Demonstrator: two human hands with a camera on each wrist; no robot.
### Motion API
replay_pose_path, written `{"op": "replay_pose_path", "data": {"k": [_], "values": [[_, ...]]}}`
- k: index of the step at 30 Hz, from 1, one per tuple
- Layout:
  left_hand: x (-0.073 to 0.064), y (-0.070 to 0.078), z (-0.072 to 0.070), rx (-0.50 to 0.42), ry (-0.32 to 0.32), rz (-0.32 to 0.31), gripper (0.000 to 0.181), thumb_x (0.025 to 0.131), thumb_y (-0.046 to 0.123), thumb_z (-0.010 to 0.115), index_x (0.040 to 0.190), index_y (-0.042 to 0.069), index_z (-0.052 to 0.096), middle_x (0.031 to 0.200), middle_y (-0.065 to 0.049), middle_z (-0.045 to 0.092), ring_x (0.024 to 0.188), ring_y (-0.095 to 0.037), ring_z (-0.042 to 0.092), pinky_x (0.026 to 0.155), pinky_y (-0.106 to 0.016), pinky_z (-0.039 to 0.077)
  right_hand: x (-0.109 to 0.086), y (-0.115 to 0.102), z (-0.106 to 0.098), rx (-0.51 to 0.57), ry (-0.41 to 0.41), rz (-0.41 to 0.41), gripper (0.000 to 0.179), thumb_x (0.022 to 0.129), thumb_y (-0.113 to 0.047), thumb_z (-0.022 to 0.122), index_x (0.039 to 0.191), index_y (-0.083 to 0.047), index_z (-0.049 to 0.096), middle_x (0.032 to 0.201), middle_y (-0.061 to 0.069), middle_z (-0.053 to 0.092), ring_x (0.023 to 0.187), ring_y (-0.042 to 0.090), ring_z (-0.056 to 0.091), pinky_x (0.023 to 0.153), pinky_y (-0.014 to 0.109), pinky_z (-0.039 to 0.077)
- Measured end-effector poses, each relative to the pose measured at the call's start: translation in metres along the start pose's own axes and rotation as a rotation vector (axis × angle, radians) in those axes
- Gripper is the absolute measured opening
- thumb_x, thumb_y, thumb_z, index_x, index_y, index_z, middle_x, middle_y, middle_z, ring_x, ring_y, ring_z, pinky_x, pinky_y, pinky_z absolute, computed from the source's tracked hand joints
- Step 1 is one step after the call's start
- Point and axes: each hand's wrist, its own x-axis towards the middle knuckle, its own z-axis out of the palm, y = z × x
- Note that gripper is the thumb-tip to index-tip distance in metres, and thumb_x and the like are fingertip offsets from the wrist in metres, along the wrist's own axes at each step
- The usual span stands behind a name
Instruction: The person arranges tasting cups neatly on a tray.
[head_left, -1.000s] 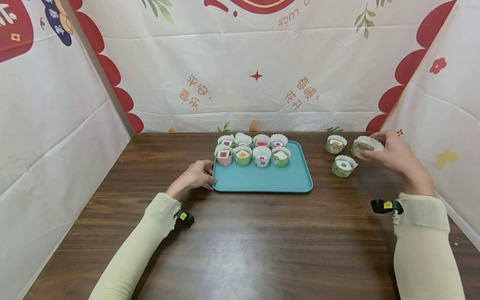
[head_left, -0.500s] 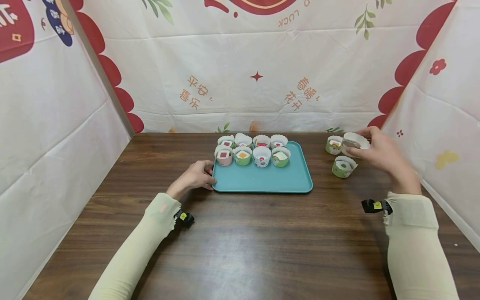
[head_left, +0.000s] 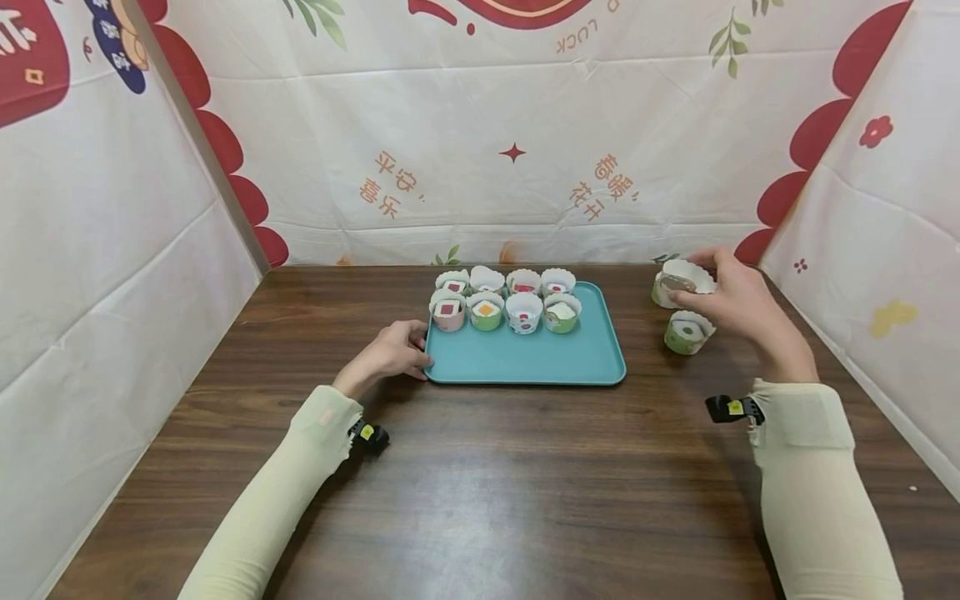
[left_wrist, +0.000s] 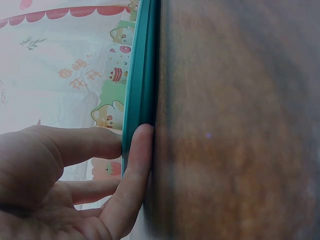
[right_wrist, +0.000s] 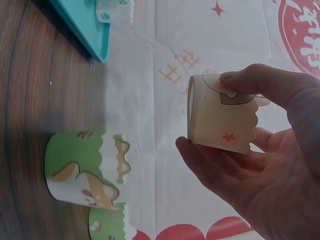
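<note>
My left hand point(head_left: 392, 348) grips the left edge of the blue-green tray point(head_left: 525, 358), thumb and fingers on its rim point(left_wrist: 141, 75) in the left wrist view. Up off the table at the right, my right hand point(head_left: 738, 298) holds a pale paper baking cup point(right_wrist: 220, 122) between thumb and fingers; a small brown star print shows on its side. In the head view this cup overlaps a green cup point(head_left: 659, 293) behind it. Nearer me stands another green baking cup point(head_left: 681, 340) with a white, green-dotted piece inside.
Two rows of paper baking cups fill the back left of the tray, among them a pink cup point(head_left: 448, 321) and a green cup point(head_left: 486, 318) with coloured squares inside. A printed white cloth point(head_left: 465, 125) hangs behind the brown wooden table point(head_left: 480, 483) and along both sides.
My right hand has carried the pale baking cup leftward, from beyond the two green cups to over the rear one. My left hand and the tray have stayed put.
</note>
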Motion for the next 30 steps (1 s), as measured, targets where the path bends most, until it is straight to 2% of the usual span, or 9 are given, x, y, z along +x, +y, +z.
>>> {"op": "replay_pose_path", "data": {"k": [6,11,17,24,30], "values": [[-0.001,0.001,-0.001,0.001,-0.005,0.004,0.070,0.093,-0.004,0.066,0.156,-0.004,0.036,0.116,-0.021,0.052,0.080,-0.021,0.067,0.073,-0.035,0.069,0.003,-0.012,0.008,0.007,-0.030,-0.030,0.070,0.093,-0.026,0.075,0.142,0.010,0.041,0.132,0.034,0.054,0.114,0.047,0.054,0.089,0.058,0.047],[-0.001,0.001,-0.001,-0.003,-0.005,0.002,0.070,0.093,-0.004,0.066,0.156,-0.004,0.036,0.114,-0.019,0.051,0.081,-0.021,0.065,0.073,-0.035,0.069,0.005,-0.023,0.018,0.012,-0.054,-0.048,0.068,0.094,-0.025,0.074,0.143,0.010,0.042,0.128,0.034,0.056,0.110,0.045,0.057,0.087,0.058,0.050],[-0.003,0.002,0.000,0.000,-0.006,0.002,0.070,0.093,-0.004,0.066,0.156,-0.004,0.036,0.114,-0.019,0.051,0.081,-0.021,0.066,0.074,-0.035,0.069,0.010,-0.034,0.029,0.041,-0.102,-0.060,0.070,0.095,-0.027,0.073,0.147,0.007,0.040,0.131,0.031,0.057,0.113,0.044,0.058,0.090,0.059,0.052],[-0.003,0.003,0.000,0.003,-0.004,0.002,0.069,0.093,-0.005,0.066,0.156,-0.004,0.036,0.115,-0.020,0.051,0.083,-0.022,0.065,0.074,-0.036,0.069,0.013,-0.045,0.041,0.028,-0.129,-0.096,0.069,0.096,-0.027,0.072,0.148,0.005,0.040,0.144,0.031,0.050,0.129,0.048,0.049,0.104,0.067,0.046],[-0.003,0.001,0.000,0.003,-0.001,-0.002,0.070,0.093,-0.005,0.066,0.156,-0.004,0.036,0.114,-0.019,0.051,0.082,-0.022,0.065,0.074,-0.036,0.069,0.015,-0.058,0.051,0.034,-0.121,-0.156,0.065,0.095,-0.024,0.074,0.144,0.005,0.044,0.146,0.031,0.050,0.136,0.050,0.047,0.109,0.068,0.044]]}}
